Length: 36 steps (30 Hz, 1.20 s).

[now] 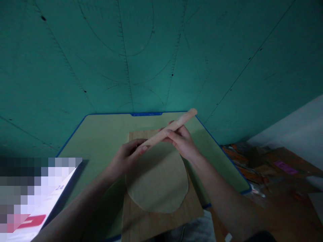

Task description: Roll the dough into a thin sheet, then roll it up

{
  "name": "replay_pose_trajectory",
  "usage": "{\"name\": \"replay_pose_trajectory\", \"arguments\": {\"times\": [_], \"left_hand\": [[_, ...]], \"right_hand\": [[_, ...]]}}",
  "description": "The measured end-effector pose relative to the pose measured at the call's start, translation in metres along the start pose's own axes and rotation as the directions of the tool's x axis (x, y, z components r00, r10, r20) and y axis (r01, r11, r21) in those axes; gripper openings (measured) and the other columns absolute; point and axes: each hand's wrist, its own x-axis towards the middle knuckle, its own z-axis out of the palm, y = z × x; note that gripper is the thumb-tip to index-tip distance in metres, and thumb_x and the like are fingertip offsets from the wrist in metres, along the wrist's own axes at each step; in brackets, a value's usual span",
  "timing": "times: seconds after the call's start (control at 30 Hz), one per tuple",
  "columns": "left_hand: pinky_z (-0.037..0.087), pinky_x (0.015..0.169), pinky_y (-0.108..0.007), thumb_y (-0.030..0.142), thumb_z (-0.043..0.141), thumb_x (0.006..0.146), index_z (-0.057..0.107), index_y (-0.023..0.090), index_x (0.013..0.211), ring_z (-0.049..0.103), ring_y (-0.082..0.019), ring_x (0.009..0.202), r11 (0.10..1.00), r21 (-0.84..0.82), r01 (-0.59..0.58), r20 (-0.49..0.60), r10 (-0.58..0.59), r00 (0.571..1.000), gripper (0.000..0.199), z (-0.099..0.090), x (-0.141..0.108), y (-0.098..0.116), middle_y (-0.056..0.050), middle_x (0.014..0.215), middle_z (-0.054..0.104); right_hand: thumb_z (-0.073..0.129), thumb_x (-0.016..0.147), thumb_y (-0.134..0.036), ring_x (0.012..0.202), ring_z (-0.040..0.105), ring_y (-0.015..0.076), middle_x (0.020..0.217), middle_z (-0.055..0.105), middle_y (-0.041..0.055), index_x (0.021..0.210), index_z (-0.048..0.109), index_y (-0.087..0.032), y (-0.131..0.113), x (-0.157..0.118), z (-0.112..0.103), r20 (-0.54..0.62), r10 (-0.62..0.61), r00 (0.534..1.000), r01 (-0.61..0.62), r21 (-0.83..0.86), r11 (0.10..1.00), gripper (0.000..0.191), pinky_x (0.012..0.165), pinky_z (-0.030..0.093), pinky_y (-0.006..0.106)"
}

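Note:
A pale wooden rolling pin point(184, 118) is held at a slant in both hands, its far end raised toward the upper right. My left hand point(132, 151) closes round its lower end, thumb along the wood. Farther up the pin, my right hand point(180, 136) grips it with the thumb on top and the fingers behind. Below the hands, a thin, roughly round sheet of rolled dough point(157, 181) lies on a wooden board point(136, 218). The hands cover part of the sheet's far edge.
The board rests on a light table point(101, 134) with a blue rim, against a green wall point(141, 67). A bright screen point(57, 195), partly pixelated, stands at the left. Cardboard boxes point(270, 168) and clutter lie beyond the table on the right.

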Motion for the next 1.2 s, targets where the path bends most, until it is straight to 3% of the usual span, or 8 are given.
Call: {"name": "replay_pose_trajectory", "arguments": {"times": [0.13, 0.23, 0.4, 0.57, 0.7, 0.8, 1.2], "left_hand": [[0.05, 0.074, -0.031, 0.055, 0.051, 0.089, 0.071, 0.017, 0.106, 0.065, -0.024, 0.088, 1.0, 0.019, -0.018, -0.005, 0.018, 1.0, 0.047, 0.002, -0.001, 0.001, -0.007, 0.091, 0.075], [0.043, 0.06, -0.026, 0.058, 0.047, 0.091, 0.066, 0.018, 0.086, 0.057, -0.018, 0.069, 0.999, -0.003, 0.031, 0.028, -0.031, 0.999, 0.044, 0.002, -0.003, 0.005, -0.002, 0.07, 0.063], [0.03, 0.049, -0.024, 0.063, 0.044, 0.091, 0.053, 0.02, 0.067, 0.039, -0.011, 0.052, 0.996, -0.06, 0.066, 0.068, -0.062, 0.996, 0.05, 0.0, -0.005, 0.008, 0.004, 0.058, 0.045], [0.028, 0.047, -0.024, 0.063, 0.045, 0.089, 0.053, 0.021, 0.067, 0.039, -0.012, 0.052, 0.996, -0.044, 0.083, 0.044, -0.081, 0.996, 0.049, 0.001, -0.005, 0.009, 0.003, 0.058, 0.045], [0.027, 0.047, -0.024, 0.064, 0.046, 0.087, 0.054, 0.021, 0.069, 0.038, -0.012, 0.051, 0.996, -0.036, 0.079, 0.04, -0.077, 0.996, 0.047, 0.002, -0.005, 0.012, 0.003, 0.057, 0.045], [0.028, 0.048, -0.025, 0.063, 0.046, 0.088, 0.055, 0.021, 0.071, 0.04, -0.013, 0.053, 0.998, -0.026, 0.061, 0.036, -0.06, 0.998, 0.046, 0.002, -0.005, 0.012, 0.003, 0.057, 0.045], [0.033, 0.051, -0.024, 0.056, 0.045, 0.091, 0.058, 0.019, 0.073, 0.042, -0.013, 0.055, 1.0, 0.016, 0.001, 0.031, -0.001, 1.0, 0.043, 0.004, -0.005, 0.007, 0.003, 0.058, 0.046]], "right_hand": [[0.084, 0.076, -0.042, 0.098, 0.073, 0.0201, 0.102, 0.072, 0.0027, 0.108, 0.054, -0.025, 0.004, -0.006, 0.007, 0.088, 0.029, 0.996, -0.022, -0.08, 0.997, 0.047, 0.081, 0.065, 0.035], [0.079, 0.082, -0.044, 0.098, 0.073, 0.0207, 0.104, 0.071, 0.0037, 0.112, 0.054, -0.025, 0.002, -0.01, 0.009, 0.121, 0.016, 0.992, -0.001, -0.122, 0.993, 0.044, 0.081, 0.066, 0.035], [0.067, 0.091, -0.044, 0.079, 0.075, 0.0189, 0.092, 0.072, 0.0024, 0.121, 0.053, -0.023, -0.004, -0.011, 0.009, 0.175, -0.003, 0.985, 0.028, -0.142, 0.989, 0.039, 0.077, 0.066, 0.037], [0.07, 0.088, -0.042, 0.069, 0.075, 0.0168, 0.084, 0.074, -0.0006, 0.12, 0.05, -0.023, -0.007, -0.01, 0.01, 0.137, -0.028, 0.99, 0.045, -0.122, 0.991, 0.043, 0.066, 0.064, 0.03], [0.074, 0.084, -0.043, 0.063, 0.073, 0.0147, 0.089, 0.076, 0.0005, 0.115, 0.053, -0.025, -0.009, -0.01, 0.012, 0.104, -0.014, 0.994, 0.023, -0.088, 0.996, 0.042, 0.057, 0.061, 0.026], [0.076, 0.081, -0.044, 0.06, 0.071, 0.0139, 0.094, 0.078, 0.0021, 0.11, 0.055, -0.025, -0.009, -0.01, 0.014, 0.088, -0.009, 0.996, 0.014, -0.059, 0.998, 0.04, 0.055, 0.061, 0.026], [0.077, 0.078, -0.048, 0.056, 0.069, 0.0134, 0.083, 0.077, 0.0008, 0.106, 0.059, -0.023, -0.004, -0.008, 0.013, 0.055, -0.039, 0.998, 0.043, -0.064, 0.997, 0.041, 0.053, 0.06, 0.025]]}}
